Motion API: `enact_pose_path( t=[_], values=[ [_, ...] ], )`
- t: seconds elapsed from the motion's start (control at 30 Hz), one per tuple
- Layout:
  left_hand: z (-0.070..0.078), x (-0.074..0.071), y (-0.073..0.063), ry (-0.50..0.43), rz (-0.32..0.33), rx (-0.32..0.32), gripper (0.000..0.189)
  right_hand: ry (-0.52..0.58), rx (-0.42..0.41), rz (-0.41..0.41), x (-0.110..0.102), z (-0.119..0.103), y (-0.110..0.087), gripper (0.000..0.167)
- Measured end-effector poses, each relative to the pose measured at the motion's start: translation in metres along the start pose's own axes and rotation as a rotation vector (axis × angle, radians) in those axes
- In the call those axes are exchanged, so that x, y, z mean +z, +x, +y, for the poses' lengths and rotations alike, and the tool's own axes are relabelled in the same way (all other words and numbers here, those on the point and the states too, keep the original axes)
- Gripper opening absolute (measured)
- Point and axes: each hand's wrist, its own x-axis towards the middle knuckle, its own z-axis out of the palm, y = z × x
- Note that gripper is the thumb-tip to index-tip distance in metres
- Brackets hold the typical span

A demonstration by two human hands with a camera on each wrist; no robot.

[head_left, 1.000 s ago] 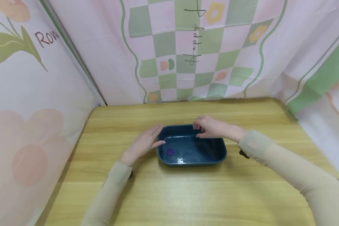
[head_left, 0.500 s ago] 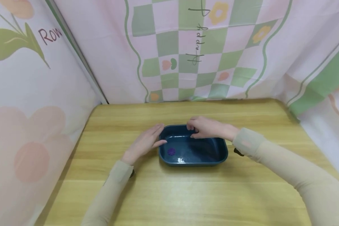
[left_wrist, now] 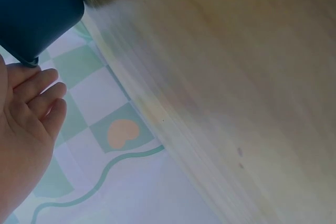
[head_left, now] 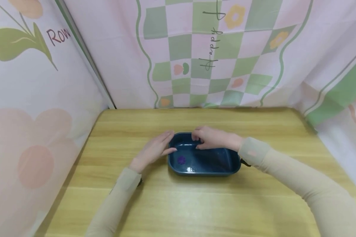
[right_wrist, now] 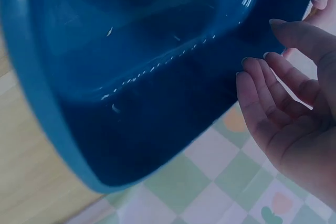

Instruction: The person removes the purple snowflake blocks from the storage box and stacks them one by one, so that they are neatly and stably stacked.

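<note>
A dark blue rectangular basin (head_left: 213, 162) stands on the wooden table. Inside it, near the left end, lies a small purple flower-like round (head_left: 181, 160). My left hand (head_left: 155, 148) rests against the basin's left end, fingers fairly straight, thumb over the rim. In the left wrist view, the left hand's fingertips (left_wrist: 48, 80) touch or nearly touch a rim corner. Over the back rim is my right hand (head_left: 212, 137), thumb towards the inside. The right wrist view shows the right hand (right_wrist: 294, 98) with bent, loose fingers and a gap to the thumb; nothing is held.
The wooden table (head_left: 178, 204) extends around the basin on all sides. Printed fabric (head_left: 219, 59) hangs behind the table's back edge, with more cloth (head_left: 32, 131) at the left and right. Small light glints or specks show inside the basin.
My right hand has slid left along the basin's back rim, towards the left hand. The left hand stays at the left end. The head view has shifted slightly.
</note>
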Motion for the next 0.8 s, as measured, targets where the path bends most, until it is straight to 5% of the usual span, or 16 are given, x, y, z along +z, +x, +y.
enact_pose_path(
  t=[0.8],
  values=[
    [-0.001,0.001,0.0,0.008,0.04,0.027,0.069,0.051,-0.052,-0.089,0.026,-0.02,0.027,0.028]
  ],
)
